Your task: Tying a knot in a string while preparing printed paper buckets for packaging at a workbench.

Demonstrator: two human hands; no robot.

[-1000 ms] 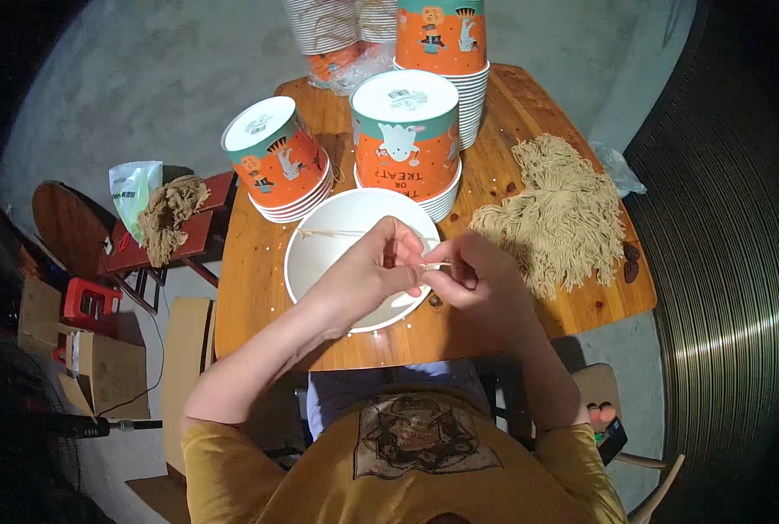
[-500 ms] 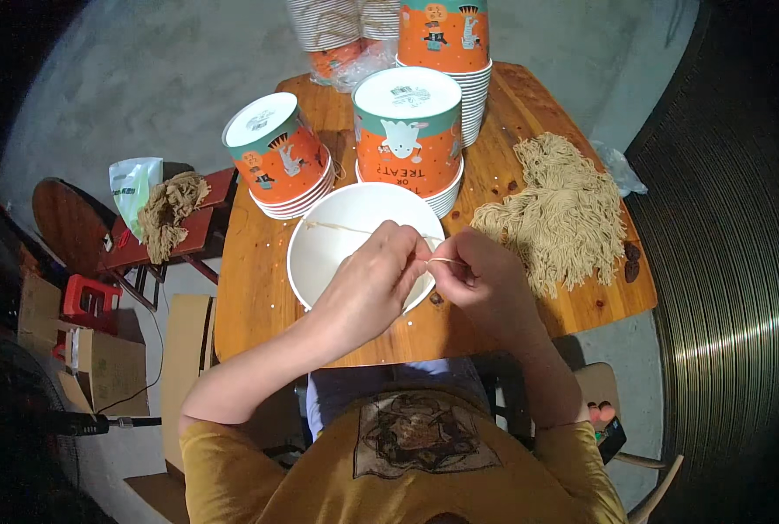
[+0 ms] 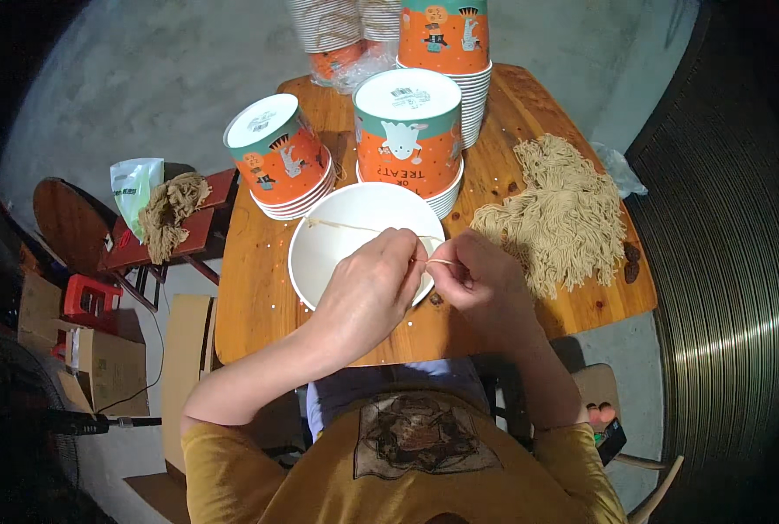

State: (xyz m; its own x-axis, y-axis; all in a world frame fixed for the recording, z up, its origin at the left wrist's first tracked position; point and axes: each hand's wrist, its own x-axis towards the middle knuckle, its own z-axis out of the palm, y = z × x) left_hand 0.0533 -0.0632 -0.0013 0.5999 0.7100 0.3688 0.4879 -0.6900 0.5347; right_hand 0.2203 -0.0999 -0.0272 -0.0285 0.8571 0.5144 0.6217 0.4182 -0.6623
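A white paper bucket (image 3: pixel 341 231) stands open side up on the wooden table (image 3: pixel 258 297). A beige string (image 3: pixel 346 227) runs across its mouth from the left rim to the right rim. My left hand (image 3: pixel 367 288) rests over the bucket's near right rim, fingers pinching the string. My right hand (image 3: pixel 477 279) is just right of the bucket and pinches the string's end (image 3: pixel 440 261) between thumb and forefinger. Both hands nearly touch.
Stacks of orange and teal printed paper buckets (image 3: pixel 407 140) stand upside down behind the white one, with another stack (image 3: pixel 280 157) to the left. A heap of beige strings (image 3: pixel 555 210) lies on the right. A small red stool (image 3: pixel 175 227) with a string bundle stands left of the table.
My hands have stayed at the bucket's right rim. The fingers have shifted slightly on the string, and the string end now shows as a short loop between the two hands.
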